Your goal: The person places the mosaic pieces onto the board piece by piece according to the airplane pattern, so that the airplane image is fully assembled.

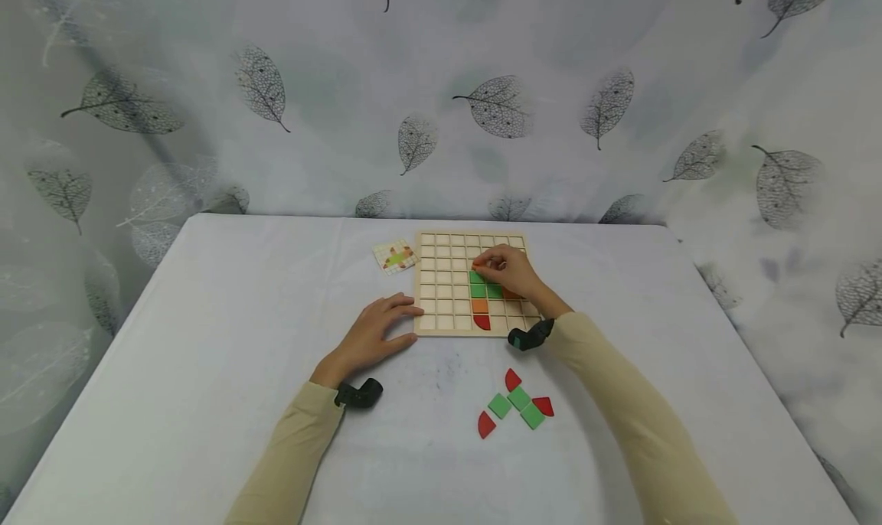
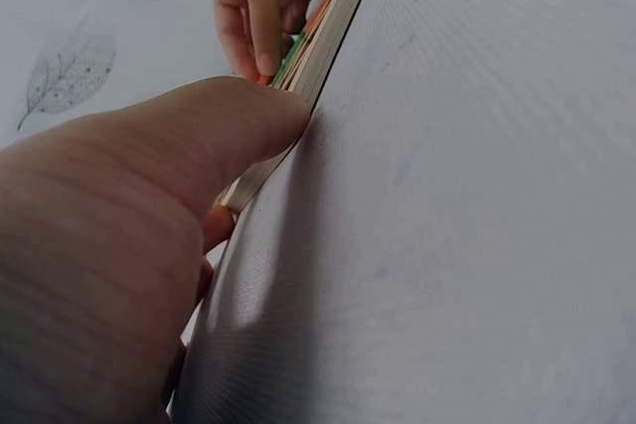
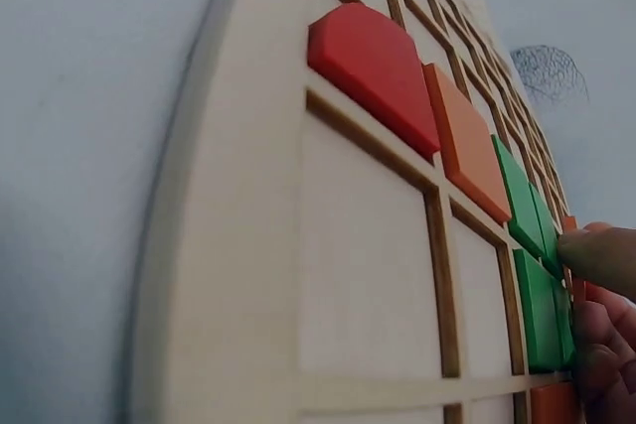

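Observation:
A pale wooden grid board (image 1: 441, 280) lies on the white table. Straight, spread fingers of my left hand (image 1: 375, 330) rest at its left edge, and in the left wrist view the thumb (image 2: 248, 121) touches the board's side. Over the grid, my right hand (image 1: 510, 269) pinches a small orange tile (image 3: 569, 227) just beyond the green tiles (image 3: 538, 310). Nearer me in the same column sit an orange square (image 1: 479, 306) and a red quarter-round tile (image 1: 481, 323). Another orange tile (image 1: 511, 295) is partly hidden below the right hand.
A small pattern card (image 1: 395, 256) lies off the board's upper left corner. In front of the board are loose green squares (image 1: 499, 405) and red quarter-round tiles (image 1: 486, 424). A leaf-printed cloth (image 1: 331, 158) hangs behind the table.

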### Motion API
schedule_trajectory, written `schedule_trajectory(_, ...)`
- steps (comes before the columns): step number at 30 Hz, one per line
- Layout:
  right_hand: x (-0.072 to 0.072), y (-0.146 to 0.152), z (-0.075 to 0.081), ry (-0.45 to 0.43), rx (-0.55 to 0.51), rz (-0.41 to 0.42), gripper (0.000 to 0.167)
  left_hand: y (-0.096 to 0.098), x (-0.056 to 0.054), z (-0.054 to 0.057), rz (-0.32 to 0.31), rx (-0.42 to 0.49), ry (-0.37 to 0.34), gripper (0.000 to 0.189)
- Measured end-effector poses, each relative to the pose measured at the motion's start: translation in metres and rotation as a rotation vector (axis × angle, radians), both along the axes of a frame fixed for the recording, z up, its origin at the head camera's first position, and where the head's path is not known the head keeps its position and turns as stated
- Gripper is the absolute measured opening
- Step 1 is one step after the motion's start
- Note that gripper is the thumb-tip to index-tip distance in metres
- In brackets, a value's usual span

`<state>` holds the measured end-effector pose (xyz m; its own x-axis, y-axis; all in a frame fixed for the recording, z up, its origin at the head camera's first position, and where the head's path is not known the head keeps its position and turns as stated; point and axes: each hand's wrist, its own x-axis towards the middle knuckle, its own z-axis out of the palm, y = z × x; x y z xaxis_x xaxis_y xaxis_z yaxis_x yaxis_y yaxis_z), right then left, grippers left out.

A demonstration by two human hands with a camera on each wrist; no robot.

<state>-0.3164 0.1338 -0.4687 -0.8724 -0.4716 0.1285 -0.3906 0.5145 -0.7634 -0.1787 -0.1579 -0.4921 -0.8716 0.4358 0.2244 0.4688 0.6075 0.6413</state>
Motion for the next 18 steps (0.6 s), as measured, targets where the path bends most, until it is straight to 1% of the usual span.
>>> schedule_trajectory(3,-0.0018,-0.0010,-0.0002,-0.033,-0.002,-0.034,0.017,-0.0002,-0.0004,-0.0003,0.000,-0.008,-0.005,0.041)
schedule_trajectory(6,-0.0022,-0.0018,0.0000,-0.050,-0.012,-0.041,0.016,-0.0002,-0.0010,-0.0005,0.001,-0.013,-0.004,0.041)
schedule_trajectory(10,-0.0016,-0.0036,0.0013,-0.052,-0.016,-0.036,0.017,-0.0004,-0.0011,-0.0005,0.004,-0.012,-0.007,0.041)
schedule_trajectory(12,-0.0015,-0.0048,0.0022,-0.042,0.005,-0.042,0.017,-0.0005,-0.0011,-0.0006,0.005,-0.010,-0.007,0.041)
schedule_trajectory(16,-0.0003,-0.0068,0.0035,-0.033,0.029,-0.056,0.018,-0.0001,-0.0004,-0.0006,0.001,0.000,0.008,0.041)
schedule_trajectory(18,0.0009,-0.0071,0.0036,-0.036,0.021,-0.058,0.018,-0.0001,0.0000,-0.0008,0.001,0.003,0.016,0.042)
